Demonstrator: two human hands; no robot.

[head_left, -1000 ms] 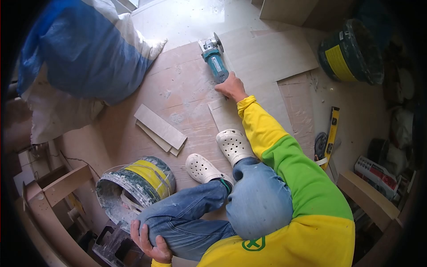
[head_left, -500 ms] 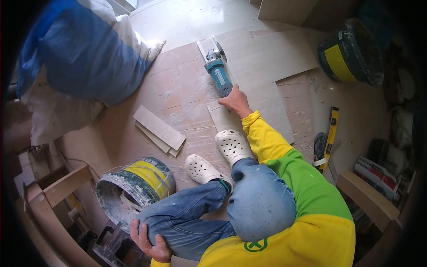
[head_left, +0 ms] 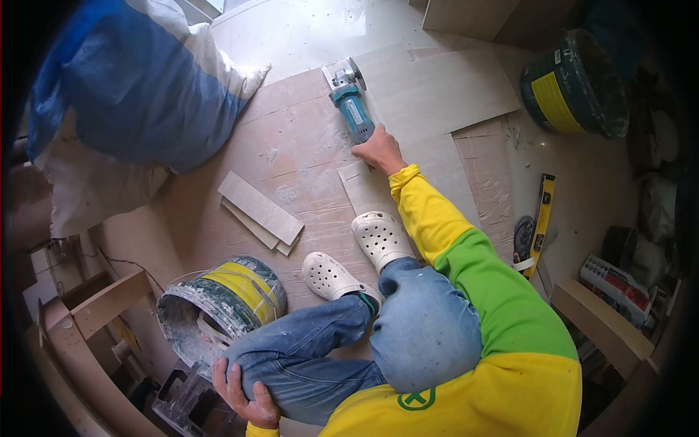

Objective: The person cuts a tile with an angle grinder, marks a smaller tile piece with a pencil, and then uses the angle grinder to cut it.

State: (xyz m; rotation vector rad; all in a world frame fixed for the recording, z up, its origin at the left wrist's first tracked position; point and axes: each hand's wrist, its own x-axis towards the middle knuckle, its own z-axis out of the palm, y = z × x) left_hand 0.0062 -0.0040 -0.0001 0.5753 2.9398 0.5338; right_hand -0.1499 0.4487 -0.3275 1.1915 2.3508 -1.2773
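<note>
My right hand [head_left: 381, 149] is closed around the rear of a teal angle grinder [head_left: 354, 113]. Its grey metal head and dark disc point away from me, over a narrow pale tile strip on the floor. My left hand [head_left: 246, 393] rests on my bent left knee, fingers apart, holding nothing. Beside that knee a dirty bucket [head_left: 244, 291] with a yellow label lies tipped on its side. Pale cut tile strips [head_left: 261, 209] lie stacked on the floor left of my white clogs [head_left: 382, 240].
Large pale tiles [head_left: 451, 91] cover the floor ahead. A blue and white sack [head_left: 145, 87] stands at left, and a dark bucket [head_left: 571, 87] at far right. A yellow spirit level [head_left: 541, 222] and a wooden frame piece [head_left: 604, 328] lie right of me.
My right hand has moved the angle grinder slightly forward and left, and its head has turned so the disc shows more. My left hand stays on the knee.
</note>
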